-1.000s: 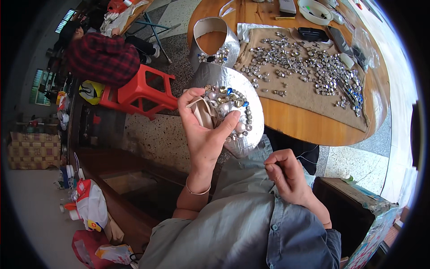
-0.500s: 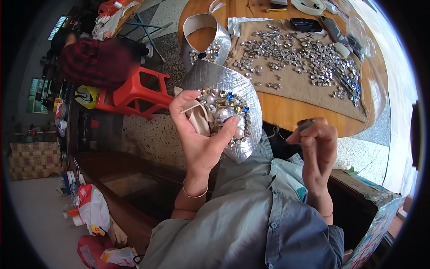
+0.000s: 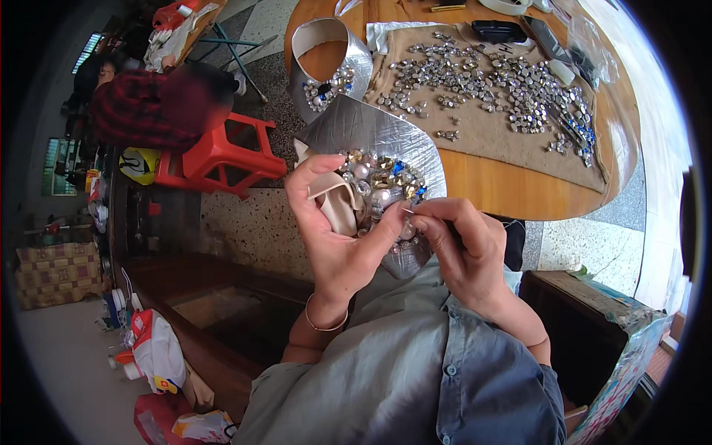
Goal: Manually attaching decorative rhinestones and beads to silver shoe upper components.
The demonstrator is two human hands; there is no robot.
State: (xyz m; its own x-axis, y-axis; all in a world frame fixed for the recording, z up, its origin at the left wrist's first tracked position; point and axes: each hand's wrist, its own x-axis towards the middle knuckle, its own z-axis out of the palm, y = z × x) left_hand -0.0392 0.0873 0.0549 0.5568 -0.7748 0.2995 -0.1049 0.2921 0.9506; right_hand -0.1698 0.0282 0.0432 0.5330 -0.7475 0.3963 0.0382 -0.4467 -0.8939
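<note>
My left hand (image 3: pixel 337 248) grips a silver foil-covered piece (image 3: pixel 356 122), its thumb on the front and its fingers behind a beige cloth lining (image 3: pixel 337 211). Pearls, clear stones and blue and gold gems form a dense cluster (image 3: pixel 382 178) on the foil. My right hand (image 3: pixel 467 256) is closed in a pinch at the cluster's lower edge, beside my left thumb. A thin, pale needle-like tip (image 3: pixel 408 211) shows between its fingertips; the rest is hidden. Just beyond, on the table, stands a second silver foil-covered piece (image 3: pixel 356 63) with an oval opening and its own gem cluster.
On the wooden table (image 3: pixel 504 174), a brown cloth (image 3: pixel 475 148) bears many loose stones (image 3: pixel 526 104), tweezers (image 3: pixel 567 127), a black case (image 3: pixel 495 31) and a phone (image 3: pixel 547 37). A red stool (image 3: pixel 222 152) and a person in a checked shirt (image 3: pixel 130 111) are at the left.
My right hand has moved left and up from beside the table edge to the gem cluster. The foil-covered piece has turned slightly in my left hand.
</note>
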